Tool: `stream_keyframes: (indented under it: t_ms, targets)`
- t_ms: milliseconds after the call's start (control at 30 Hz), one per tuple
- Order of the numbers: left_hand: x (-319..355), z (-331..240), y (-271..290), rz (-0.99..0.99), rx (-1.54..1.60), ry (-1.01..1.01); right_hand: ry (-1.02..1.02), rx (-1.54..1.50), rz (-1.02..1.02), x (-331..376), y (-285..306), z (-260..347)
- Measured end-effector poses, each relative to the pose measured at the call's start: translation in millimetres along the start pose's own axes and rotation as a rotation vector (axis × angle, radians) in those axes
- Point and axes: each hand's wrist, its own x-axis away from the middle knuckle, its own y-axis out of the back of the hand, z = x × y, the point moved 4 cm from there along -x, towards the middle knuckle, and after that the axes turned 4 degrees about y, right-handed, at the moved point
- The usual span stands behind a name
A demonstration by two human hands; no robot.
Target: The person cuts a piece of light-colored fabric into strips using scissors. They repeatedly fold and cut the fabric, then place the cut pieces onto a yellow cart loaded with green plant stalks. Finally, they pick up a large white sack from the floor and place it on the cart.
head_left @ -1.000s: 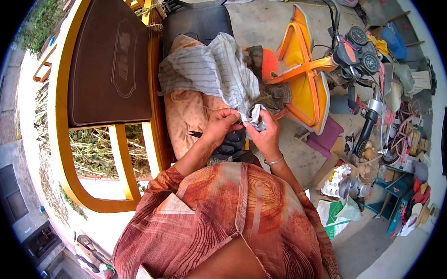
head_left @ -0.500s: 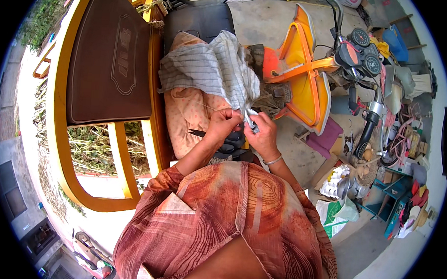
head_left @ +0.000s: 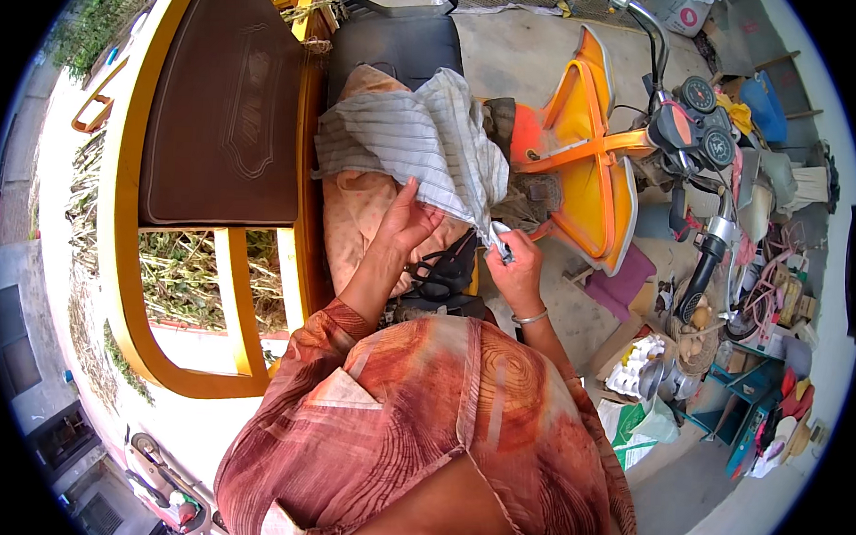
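A grey-and-white striped cloth (head_left: 385, 139) lies bunched across a peach spotted cloth (head_left: 346, 227) on the black seat (head_left: 384, 49). My left hand (head_left: 411, 222) is at the striped cloth's near edge, palm partly turned up and fingers loosely stretched; I see nothing held in it. To its right, my right hand (head_left: 517, 269) is closed on a gathered corner of the striped cloth, which stretches down to its fingers. The fingertips and anything tiny between them are not clear. Black looped straps (head_left: 439, 268) show below the two hands.
A yellow frame with a brown padded panel (head_left: 224, 119) stands close on my left. Ahead right are an orange-and-yellow vehicle front (head_left: 583, 160) and handlebars with a black grip (head_left: 701, 272). Egg trays (head_left: 637, 367), a basket (head_left: 697, 343) and clutter line the right wall.
My hands were together at the cloth's edge, the left one pinching. Now the left has moved up-left and its fingers have spread, while the right has shifted slightly right and down with the cloth.
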Motion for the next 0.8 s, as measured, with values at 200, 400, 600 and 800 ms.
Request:
stream_keyframes:
  t_ms: [200,400,600,800]
  targets:
    - [-8.2,-73.2,23.9,0.048,0.230,-0.268,-0.064,0.060,0.041,7.8,2.1,-39.8]
    - [69.0,-86.5,-35.1,-0.363,-0.938,-1.240,-0.228,0.135,-0.021,24.4,6.4,-96.9]
    - [92.3,-1.0,-69.0,-0.304,-1.866,-1.199,-0.379,-0.730,0.241,-51.7,-17.1,17.2]
    - [80.5,45.5,-54.6,-0.072,-2.305,-1.235,-0.388,-0.619,0.330,-65.8,-59.9,26.0]
